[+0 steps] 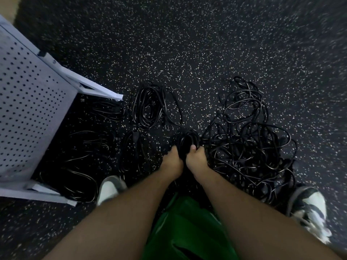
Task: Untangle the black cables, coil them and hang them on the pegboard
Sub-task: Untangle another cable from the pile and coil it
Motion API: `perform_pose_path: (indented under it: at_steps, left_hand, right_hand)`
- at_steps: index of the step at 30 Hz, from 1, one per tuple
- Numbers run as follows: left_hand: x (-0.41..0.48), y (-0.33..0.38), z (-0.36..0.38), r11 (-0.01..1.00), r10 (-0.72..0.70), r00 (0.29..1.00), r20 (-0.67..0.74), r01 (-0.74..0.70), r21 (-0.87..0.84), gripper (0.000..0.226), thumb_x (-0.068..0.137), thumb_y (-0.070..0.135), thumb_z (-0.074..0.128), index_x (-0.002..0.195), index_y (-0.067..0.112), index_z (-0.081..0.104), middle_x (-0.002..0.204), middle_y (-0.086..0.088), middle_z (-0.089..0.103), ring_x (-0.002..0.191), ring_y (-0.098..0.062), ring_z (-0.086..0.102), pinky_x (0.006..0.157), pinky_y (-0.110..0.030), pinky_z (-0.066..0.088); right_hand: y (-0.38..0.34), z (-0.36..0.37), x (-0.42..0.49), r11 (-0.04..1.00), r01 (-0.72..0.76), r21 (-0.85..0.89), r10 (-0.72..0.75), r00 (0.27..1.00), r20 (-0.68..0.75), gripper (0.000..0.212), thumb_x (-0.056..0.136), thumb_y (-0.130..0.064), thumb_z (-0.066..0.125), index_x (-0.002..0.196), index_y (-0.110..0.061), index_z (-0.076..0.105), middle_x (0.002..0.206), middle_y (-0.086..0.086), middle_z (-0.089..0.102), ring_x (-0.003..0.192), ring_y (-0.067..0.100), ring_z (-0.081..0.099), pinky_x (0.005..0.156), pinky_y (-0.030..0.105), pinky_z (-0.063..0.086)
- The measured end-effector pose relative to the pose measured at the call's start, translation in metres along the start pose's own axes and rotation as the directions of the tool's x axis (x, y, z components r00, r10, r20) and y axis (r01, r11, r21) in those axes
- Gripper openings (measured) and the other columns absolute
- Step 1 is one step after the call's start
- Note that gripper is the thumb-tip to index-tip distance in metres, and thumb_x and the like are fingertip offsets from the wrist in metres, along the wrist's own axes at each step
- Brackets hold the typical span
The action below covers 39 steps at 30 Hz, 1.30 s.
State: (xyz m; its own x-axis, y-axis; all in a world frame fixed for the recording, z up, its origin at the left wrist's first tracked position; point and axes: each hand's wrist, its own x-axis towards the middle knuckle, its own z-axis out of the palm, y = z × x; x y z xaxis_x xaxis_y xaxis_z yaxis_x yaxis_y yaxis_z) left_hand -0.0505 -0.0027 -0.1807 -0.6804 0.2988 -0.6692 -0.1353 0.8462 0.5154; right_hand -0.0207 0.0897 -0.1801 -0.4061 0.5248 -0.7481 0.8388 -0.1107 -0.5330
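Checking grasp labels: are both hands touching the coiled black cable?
Touching. Head view: left hand and right hand both grip the coiled black cable, right thumb over its strands.

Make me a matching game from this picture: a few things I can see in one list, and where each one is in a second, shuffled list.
Things
1. small coil of black cable
2. big tangled heap of black cables
3. white perforated metal pegboard
4. loosely looped black cable bundle

Places
A. lying on the speckled floor, beyond the hands
B. standing at the person's left
C. gripped by the left hand and the right hand
D. piled at the person's right

Pairs: 1-C, 2-D, 3-B, 4-A
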Motion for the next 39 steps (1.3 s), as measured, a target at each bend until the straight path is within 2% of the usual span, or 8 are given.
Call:
perform_pose_path:
  at_steps: [8,14,21,27,29,33,37,39]
  left_hand:
    - [0.001,0.066,0.041,0.988,0.153,0.970,0.189,-0.152,-0.020,0.033,0.097,0.020,0.052,0.128,0.009,0.049,0.127,-0.015,0.059,0.117,-0.033,0.059,0.101,-0.039,0.046]
    - [0.001,0.008,-0.008,0.992,0.123,0.988,-0.095,-0.124,-0.006,0.037,0.090,0.014,0.049,0.126,0.006,0.055,0.120,-0.016,0.055,0.110,-0.033,0.060,0.097,-0.040,0.050]
    - [0.004,-0.034,-0.044,0.980,0.003,0.989,-0.150,0.027,0.199,0.071,0.098,0.013,0.050,0.159,0.007,0.016,0.154,-0.018,0.034,0.139,-0.035,0.038,0.114,-0.046,0.037]
    - [-0.010,0.001,-0.037,0.864,0.152,0.930,-0.335,0.040,0.502,0.081,0.094,0.028,0.053,0.158,0.000,0.012,0.159,-0.016,0.021,0.145,-0.034,0.023,0.119,-0.043,0.021]
    - [-0.013,0.021,-0.030,0.793,0.338,0.903,-0.265,-0.122,0.597,0.069,0.093,0.025,0.052,0.155,0.008,0.026,0.156,-0.010,0.026,0.143,-0.030,0.026,0.118,-0.041,0.020]
    - [-0.013,0.076,0.000,0.618,0.535,0.835,0.126,-0.488,0.616,0.053,0.092,0.023,0.055,0.143,0.016,0.042,0.148,-0.004,0.038,0.136,-0.025,0.037,0.113,-0.037,0.027]
    - [-0.021,0.132,0.044,0.600,0.400,0.825,0.400,-0.565,0.566,0.076,0.093,0.024,0.059,0.159,0.020,0.023,0.166,0.000,0.020,0.151,-0.024,0.021,0.122,-0.042,0.020]
    - [-0.030,0.150,0.062,0.567,0.328,0.831,0.449,-0.553,0.611,0.065,0.094,0.028,0.057,0.154,0.021,0.033,0.161,-0.002,0.032,0.149,-0.026,0.023,0.121,-0.042,0.023]
  right_hand:
    - [0.029,-0.080,0.022,0.995,-0.041,-0.092,0.024,0.984,-0.177,0.053,0.111,-0.029,0.030,0.147,0.009,0.036,0.149,0.030,0.044,0.140,0.042,0.041,0.113,0.040,0.031]
    - [-0.012,-0.027,-0.005,0.995,0.086,-0.058,-0.086,0.996,0.003,0.046,0.110,-0.032,0.034,0.140,0.001,0.045,0.138,0.021,0.055,0.129,0.036,0.051,0.097,0.033,0.038]
    - [-0.024,0.019,-0.010,0.939,0.221,-0.262,-0.173,0.965,0.195,0.039,0.103,-0.023,0.050,0.139,-0.009,0.048,0.137,0.017,0.054,0.119,0.031,0.057,0.094,0.029,0.043]
    - [-0.012,-0.012,-0.020,0.667,0.456,-0.588,-0.420,0.883,0.208,0.038,0.101,-0.031,0.049,0.129,-0.007,0.054,0.133,0.012,0.051,0.123,0.031,0.050,0.102,0.041,0.045]
    - [-0.006,-0.038,-0.025,0.462,0.524,-0.716,-0.572,0.793,0.211,0.032,0.098,-0.027,0.047,0.122,-0.009,0.057,0.128,0.010,0.056,0.121,0.031,0.049,0.098,0.041,0.041]
    - [0.008,-0.099,-0.033,0.362,0.413,-0.836,-0.655,0.751,0.087,0.037,0.092,-0.029,0.050,0.125,-0.013,0.056,0.131,0.010,0.055,0.127,0.033,0.043,0.107,0.043,0.031]
    - [0.033,-0.163,-0.033,0.353,0.158,-0.922,-0.456,0.889,-0.023,0.046,0.095,-0.031,0.048,0.138,-0.015,0.045,0.141,0.010,0.050,0.132,0.032,0.041,0.112,0.044,0.029]
    - [0.044,-0.188,-0.032,0.381,0.150,-0.912,-0.344,0.939,0.010,0.040,0.096,-0.030,0.051,0.134,-0.016,0.050,0.137,0.008,0.057,0.130,0.031,0.048,0.108,0.042,0.034]
